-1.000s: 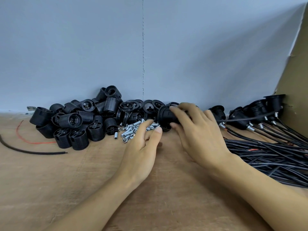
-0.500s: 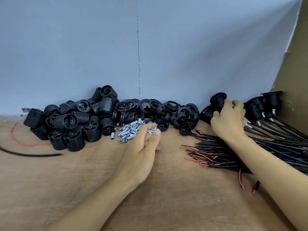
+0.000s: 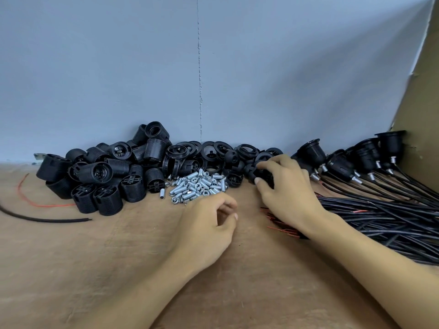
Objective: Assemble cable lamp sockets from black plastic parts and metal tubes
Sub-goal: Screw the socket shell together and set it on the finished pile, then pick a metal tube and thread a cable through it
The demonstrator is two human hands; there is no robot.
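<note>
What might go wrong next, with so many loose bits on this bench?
The left hand lies just beside the metal tubes; a nudge may send them rolling. The right hand grips a black cap inside the heap, so lifting it may tumble neighbouring parts. That wrist lies over the red wire ends and may drag them.
</note>
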